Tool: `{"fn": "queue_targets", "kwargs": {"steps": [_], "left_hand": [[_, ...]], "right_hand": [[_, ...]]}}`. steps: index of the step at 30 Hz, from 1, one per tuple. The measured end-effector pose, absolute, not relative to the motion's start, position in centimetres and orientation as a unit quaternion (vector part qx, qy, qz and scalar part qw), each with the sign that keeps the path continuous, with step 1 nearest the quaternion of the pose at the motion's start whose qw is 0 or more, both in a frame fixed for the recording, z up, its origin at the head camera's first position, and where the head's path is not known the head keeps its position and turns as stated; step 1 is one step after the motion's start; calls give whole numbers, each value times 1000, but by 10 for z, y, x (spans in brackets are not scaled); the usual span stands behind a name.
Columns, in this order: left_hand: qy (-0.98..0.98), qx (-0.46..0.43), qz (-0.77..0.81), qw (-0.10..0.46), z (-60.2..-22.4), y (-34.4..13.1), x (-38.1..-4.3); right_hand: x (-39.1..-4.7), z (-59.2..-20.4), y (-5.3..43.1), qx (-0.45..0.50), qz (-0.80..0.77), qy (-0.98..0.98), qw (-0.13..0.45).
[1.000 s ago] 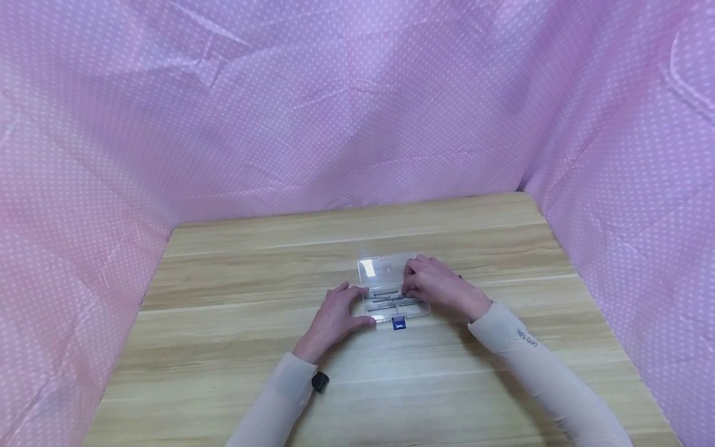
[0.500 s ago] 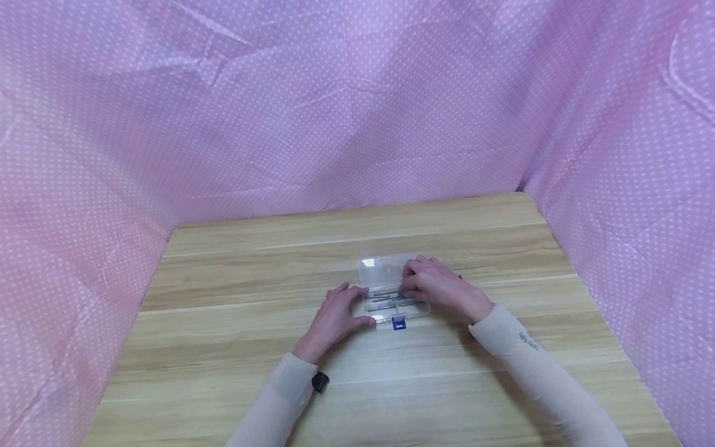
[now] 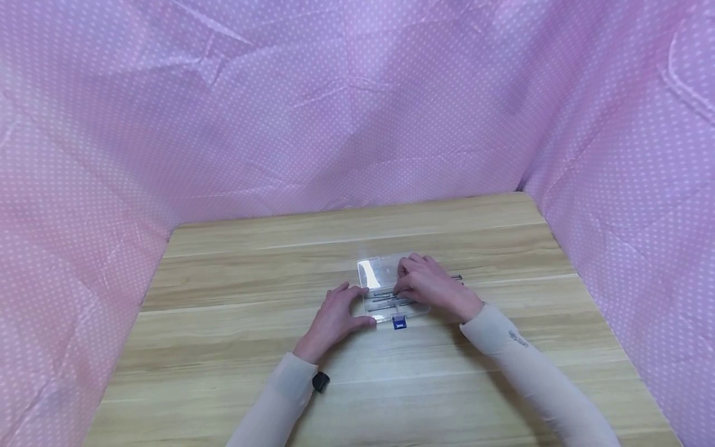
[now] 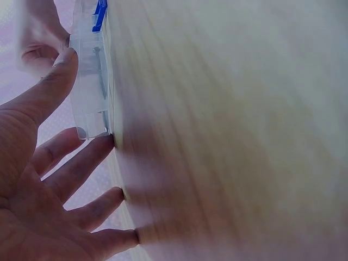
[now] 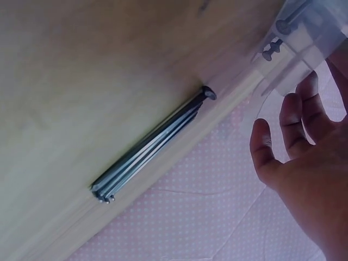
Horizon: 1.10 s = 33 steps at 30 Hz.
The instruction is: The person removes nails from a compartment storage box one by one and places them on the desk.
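A clear plastic box (image 4: 87, 87) with a blue latch (image 3: 399, 322) lies on the table, its lid (image 3: 385, 268) folded back. Several long metal nails (image 3: 382, 307) lie inside it. My left hand (image 3: 334, 315) holds the box's left front corner, thumb at the front and fingertips along the side. Over the compartments, my right hand (image 3: 429, 283) pinches down among the nails with curled thumb and forefinger, apparently on one nail; its fingertips are partly hidden behind the box wall in the right wrist view. Right of the box lies a bundle of nails (image 5: 151, 145), mostly covered by my hand in the head view.
The wood-grain table (image 3: 234, 347) extends around the box on every side. Pink dotted cloth (image 3: 335, 124) hangs behind it and along both sides. A small black device (image 3: 320, 382) sits at my left wrist.
My right hand has slid slightly left over the nails in the box. More of the nail bundle on the table now shows beyond it. The left hand and box stay put.
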<state>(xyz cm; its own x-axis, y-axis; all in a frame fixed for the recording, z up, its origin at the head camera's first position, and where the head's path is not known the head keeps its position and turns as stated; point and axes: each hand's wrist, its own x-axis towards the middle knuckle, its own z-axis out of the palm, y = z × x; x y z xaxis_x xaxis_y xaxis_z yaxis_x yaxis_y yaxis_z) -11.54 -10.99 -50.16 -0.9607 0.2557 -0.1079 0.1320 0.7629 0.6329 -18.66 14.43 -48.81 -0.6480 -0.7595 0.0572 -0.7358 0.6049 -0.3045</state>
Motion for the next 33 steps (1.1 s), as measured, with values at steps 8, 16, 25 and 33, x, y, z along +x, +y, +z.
{"fn": "queue_targets", "kwargs": {"steps": [8,16,25,33], "left_hand": [[934,99,328,102,-500,-110,-114],[935,108,324,97,-503,-110,-114],[934,107,328,96,-503,-110,-114],[934,111,327,90,-503,-111,-115]], "right_hand": [[-189,-489,141,-426,-147,892,46],[-188,-489,140,-423,-138,894,55],[-185,-491,144,-427,-155,890,47],[-183,-492,148,-417,-175,891,38]]}}
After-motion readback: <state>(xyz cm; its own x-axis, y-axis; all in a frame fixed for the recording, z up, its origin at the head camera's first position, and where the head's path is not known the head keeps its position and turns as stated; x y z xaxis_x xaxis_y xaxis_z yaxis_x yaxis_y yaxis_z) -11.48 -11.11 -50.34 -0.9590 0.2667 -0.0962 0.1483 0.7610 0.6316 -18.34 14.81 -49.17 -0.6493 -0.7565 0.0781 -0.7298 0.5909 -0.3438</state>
